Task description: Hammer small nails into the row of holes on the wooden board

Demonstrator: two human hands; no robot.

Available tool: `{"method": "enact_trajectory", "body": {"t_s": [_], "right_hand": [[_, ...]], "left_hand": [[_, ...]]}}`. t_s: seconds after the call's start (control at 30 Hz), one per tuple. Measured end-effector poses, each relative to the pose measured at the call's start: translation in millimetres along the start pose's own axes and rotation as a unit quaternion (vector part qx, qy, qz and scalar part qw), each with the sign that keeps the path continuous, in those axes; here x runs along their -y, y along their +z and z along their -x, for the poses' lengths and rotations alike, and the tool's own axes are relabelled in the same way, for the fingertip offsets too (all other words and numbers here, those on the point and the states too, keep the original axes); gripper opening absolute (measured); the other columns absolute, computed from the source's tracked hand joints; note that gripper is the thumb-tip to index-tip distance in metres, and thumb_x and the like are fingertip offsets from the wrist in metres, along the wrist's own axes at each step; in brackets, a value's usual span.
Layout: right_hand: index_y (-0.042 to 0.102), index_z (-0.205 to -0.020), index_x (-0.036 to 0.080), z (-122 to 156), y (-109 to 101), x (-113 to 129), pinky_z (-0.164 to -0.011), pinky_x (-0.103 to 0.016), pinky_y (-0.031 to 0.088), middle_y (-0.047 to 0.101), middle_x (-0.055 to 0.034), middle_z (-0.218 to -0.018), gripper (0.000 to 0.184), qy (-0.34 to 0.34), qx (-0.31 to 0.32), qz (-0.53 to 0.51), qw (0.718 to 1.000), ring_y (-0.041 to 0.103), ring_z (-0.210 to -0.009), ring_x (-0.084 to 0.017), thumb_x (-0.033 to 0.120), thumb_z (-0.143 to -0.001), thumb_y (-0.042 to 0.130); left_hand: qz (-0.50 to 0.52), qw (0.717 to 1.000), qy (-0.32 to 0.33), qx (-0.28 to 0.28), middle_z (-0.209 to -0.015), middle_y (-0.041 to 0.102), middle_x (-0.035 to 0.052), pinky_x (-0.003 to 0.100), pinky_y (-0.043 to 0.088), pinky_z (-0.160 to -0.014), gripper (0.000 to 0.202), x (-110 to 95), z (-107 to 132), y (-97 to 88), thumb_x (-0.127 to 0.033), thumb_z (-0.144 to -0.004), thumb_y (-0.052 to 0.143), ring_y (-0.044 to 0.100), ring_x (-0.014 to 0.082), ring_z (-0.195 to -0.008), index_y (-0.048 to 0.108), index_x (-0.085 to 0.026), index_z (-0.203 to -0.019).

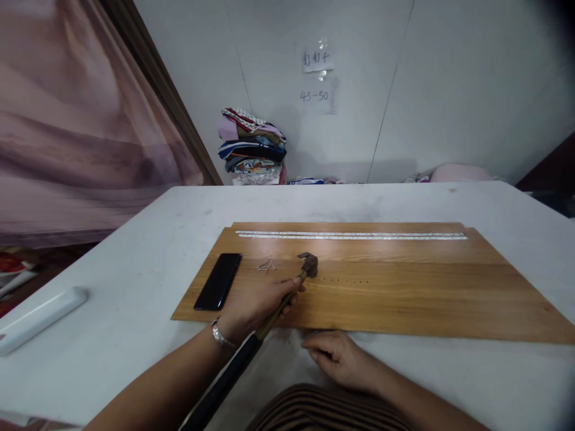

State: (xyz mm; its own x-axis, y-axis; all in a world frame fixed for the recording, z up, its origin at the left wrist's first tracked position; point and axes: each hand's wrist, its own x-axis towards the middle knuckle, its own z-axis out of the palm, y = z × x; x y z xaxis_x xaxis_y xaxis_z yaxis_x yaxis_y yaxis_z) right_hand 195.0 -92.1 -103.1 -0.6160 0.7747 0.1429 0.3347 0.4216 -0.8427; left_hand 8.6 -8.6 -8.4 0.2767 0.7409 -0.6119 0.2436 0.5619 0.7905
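My left hand [258,302] is closed round the wooden handle of a hammer [308,263], whose dark head rests on a wooden board [404,293]. A small heap of loose nails [266,265] lies just left of the hammer head. A row of small nail points or holes [344,281] runs right of the head. My right hand [335,353] rests on the white table at the board's near edge, fingers curled loosely, nothing visible in them.
A black phone [218,281] lies on the board's left end. A white strip [353,235] runs along its far edge. A white bar [38,317] sits at the table's [135,287] left. Folded clothes [251,146] are stacked against the wall.
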Motion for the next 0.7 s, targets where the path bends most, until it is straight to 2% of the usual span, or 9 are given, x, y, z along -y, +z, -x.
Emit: {"method": "enact_trajectory", "body": {"t_s": [0.33,0.7], "right_hand": [[0.07,-0.107,0.017,0.6,2.5,-3.2,-0.074,-0.025,0.053,0.075,-0.0077,-0.093,0.031,-0.003,-0.009,-0.003,1.0,0.069,-0.082,-0.018,0.015,-0.085,0.048],[0.07,-0.107,0.017,1.2,0.7,-1.1,-0.076,-0.026,0.052,0.075,-0.0076,-0.095,0.031,0.003,-0.005,-0.011,1.0,0.069,-0.084,-0.018,0.015,-0.086,0.049]], "left_hand": [[0.008,1.0,-0.001,0.008,-0.062,0.048,-0.0052,0.02,0.026,-0.043,0.048,-4.1,2.3,-0.8,-0.057,-0.075,0.056,0.039,0.0047,-0.044,0.059,-0.014,-0.096],[0.005,1.0,-0.005,0.01,-0.062,0.049,-0.0049,0.021,0.026,-0.046,0.047,0.5,-1.5,-1.3,-0.056,-0.077,0.055,0.038,0.0045,-0.046,0.059,-0.013,-0.095]]}}
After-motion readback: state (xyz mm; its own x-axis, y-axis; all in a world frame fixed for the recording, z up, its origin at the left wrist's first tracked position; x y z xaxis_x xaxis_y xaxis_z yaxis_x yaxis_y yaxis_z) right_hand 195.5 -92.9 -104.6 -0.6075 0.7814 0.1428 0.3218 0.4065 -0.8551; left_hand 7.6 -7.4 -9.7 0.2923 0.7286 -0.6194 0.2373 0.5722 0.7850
